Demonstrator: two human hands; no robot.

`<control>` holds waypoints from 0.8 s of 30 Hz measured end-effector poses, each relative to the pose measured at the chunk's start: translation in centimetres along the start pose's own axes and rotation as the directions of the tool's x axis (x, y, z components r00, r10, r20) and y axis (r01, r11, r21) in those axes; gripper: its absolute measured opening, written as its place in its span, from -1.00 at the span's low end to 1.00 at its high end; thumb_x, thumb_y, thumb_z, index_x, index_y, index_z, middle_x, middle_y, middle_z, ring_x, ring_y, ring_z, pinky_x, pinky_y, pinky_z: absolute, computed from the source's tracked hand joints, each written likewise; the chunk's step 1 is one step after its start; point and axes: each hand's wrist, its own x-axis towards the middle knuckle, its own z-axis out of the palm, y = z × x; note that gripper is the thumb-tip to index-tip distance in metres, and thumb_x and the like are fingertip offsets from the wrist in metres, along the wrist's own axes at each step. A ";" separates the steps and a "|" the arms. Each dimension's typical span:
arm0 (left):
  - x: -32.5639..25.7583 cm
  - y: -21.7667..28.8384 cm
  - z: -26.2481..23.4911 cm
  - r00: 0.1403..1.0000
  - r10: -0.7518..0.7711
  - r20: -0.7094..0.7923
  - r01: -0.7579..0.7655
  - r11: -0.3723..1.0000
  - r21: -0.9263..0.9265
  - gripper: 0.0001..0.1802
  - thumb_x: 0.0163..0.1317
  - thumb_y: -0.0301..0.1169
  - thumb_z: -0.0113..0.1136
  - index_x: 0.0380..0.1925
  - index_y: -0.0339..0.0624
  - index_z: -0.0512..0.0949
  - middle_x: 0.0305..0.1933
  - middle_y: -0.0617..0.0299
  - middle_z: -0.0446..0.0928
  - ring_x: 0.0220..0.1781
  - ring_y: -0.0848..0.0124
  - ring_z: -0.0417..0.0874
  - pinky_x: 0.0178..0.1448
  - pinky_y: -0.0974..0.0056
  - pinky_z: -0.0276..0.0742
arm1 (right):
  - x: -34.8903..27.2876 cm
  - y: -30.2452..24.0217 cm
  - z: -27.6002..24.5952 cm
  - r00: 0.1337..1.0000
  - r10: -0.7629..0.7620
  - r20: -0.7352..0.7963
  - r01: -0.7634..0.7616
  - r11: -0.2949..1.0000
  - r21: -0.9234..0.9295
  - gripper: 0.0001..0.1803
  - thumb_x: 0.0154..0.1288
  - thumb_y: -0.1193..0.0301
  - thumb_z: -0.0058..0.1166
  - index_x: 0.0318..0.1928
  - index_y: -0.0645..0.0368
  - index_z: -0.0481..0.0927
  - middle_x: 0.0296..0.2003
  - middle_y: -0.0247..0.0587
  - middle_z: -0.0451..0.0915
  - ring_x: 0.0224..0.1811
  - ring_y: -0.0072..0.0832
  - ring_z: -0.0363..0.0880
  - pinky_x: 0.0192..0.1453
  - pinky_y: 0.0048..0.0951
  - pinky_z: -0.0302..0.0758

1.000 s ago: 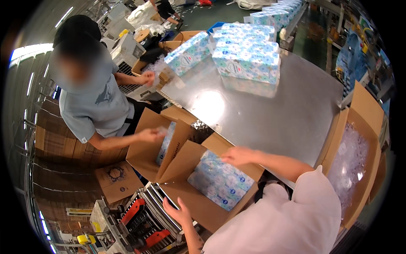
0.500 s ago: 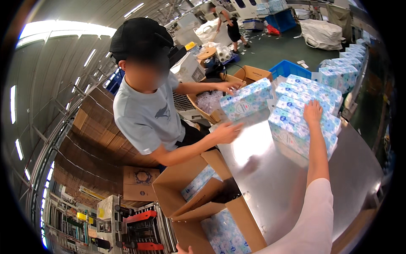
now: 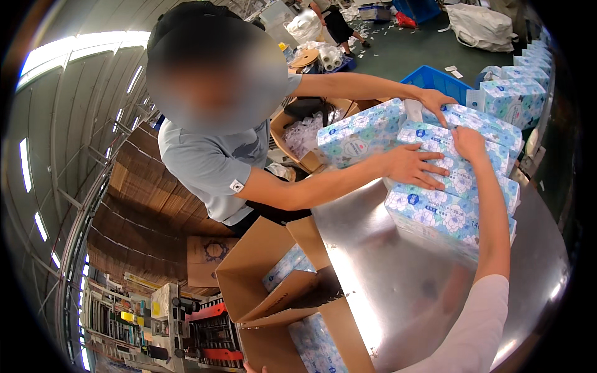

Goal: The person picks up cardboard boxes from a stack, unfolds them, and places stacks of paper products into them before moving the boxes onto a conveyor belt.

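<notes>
Right hand (image 3: 467,143) fingers flat atop glossy floral tissue packs (image 3: 451,199) on steel table (image 3: 398,280); left hand unseen.

A single head-worn fisheye view looks steeply down and forward over the metal table (image 3: 398,273), close to its near edge. The wearer's right arm enters from the lower right; straight edges bend near the dark round rim. No second view shares the scene.
</notes>
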 end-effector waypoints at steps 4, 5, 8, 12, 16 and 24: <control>0.4 0.1 0.1 1.000 0.005 0.024 -0.006 1.000 0.021 -0.33 0.02 -0.42 0.24 0.13 -0.31 0.18 -0.03 -0.21 0.43 0.03 -0.02 0.45 0.11 0.12 0.35 | 0.8 0.5 1.7 0.972 0.034 0.232 -0.027 0.999 -0.035 -0.37 0.33 0.01 -0.43 -0.30 0.27 0.61 -0.25 0.11 0.58 -0.16 -0.03 0.54 0.01 -0.11 0.39; 0.1 -0.1 0.2 1.000 -0.001 0.028 0.000 1.000 0.025 -0.33 0.02 -0.42 0.24 0.13 -0.31 0.18 -0.03 -0.21 0.43 0.03 -0.02 0.45 0.11 0.12 0.35 | 0.0 -1.3 1.9 0.961 -0.021 0.275 0.030 0.999 -0.028 -0.33 0.33 -0.01 -0.48 -0.31 0.27 0.62 -0.21 0.12 0.56 -0.12 -0.02 0.53 0.03 -0.11 0.38; -1.2 5.1 0.0 0.928 0.315 -0.202 -0.267 0.935 0.231 -0.34 0.04 -0.35 0.22 0.13 -0.31 0.20 -0.02 -0.19 0.43 0.12 -0.04 0.36 0.21 0.07 0.23 | -4.5 -7.0 0.3 0.870 -0.186 0.457 0.202 0.979 0.014 -0.38 0.32 0.02 -0.42 -0.27 0.26 0.61 -0.20 0.06 0.57 -0.10 -0.08 0.53 0.02 -0.12 0.39; -2.3 18.1 0.6 0.724 0.684 0.088 -0.666 0.727 -0.168 -0.27 -0.17 -0.35 0.37 0.05 -0.33 0.29 0.14 -0.19 0.22 0.20 -0.09 0.22 0.26 0.06 0.17 | -13.9 -13.9 -0.4 0.571 -0.565 0.596 0.559 0.799 0.222 -0.48 0.23 0.04 -0.30 -0.41 0.17 0.63 -0.37 0.02 0.60 -0.27 -0.07 0.57 -0.16 -0.10 0.46; -7.8 25.3 1.3 0.126 0.834 0.537 -0.944 0.267 -0.193 -0.03 -0.27 0.08 0.36 0.24 0.35 0.16 0.36 0.00 -0.02 0.33 -0.18 -0.02 0.11 -0.47 -0.03 | -25.5 -19.8 -1.6 0.120 -0.714 0.690 0.748 0.522 0.410 -0.60 0.23 0.15 -0.21 -0.34 0.13 0.63 -0.37 -0.05 0.61 -0.24 -0.10 0.56 -0.10 -0.16 0.44; -7.9 24.5 4.2 -0.114 0.942 0.317 -0.856 0.069 -0.513 -0.14 -0.07 0.16 0.17 0.25 0.17 0.19 0.38 -0.06 -0.07 0.38 -0.20 -0.14 0.18 -0.43 -0.08 | -29.9 2.2 -12.1 1.000 0.008 0.005 -0.009 0.873 0.488 -0.64 0.31 0.37 -0.14 0.08 0.25 0.35 0.09 -0.06 0.34 0.14 -0.25 0.31 0.23 -0.33 0.21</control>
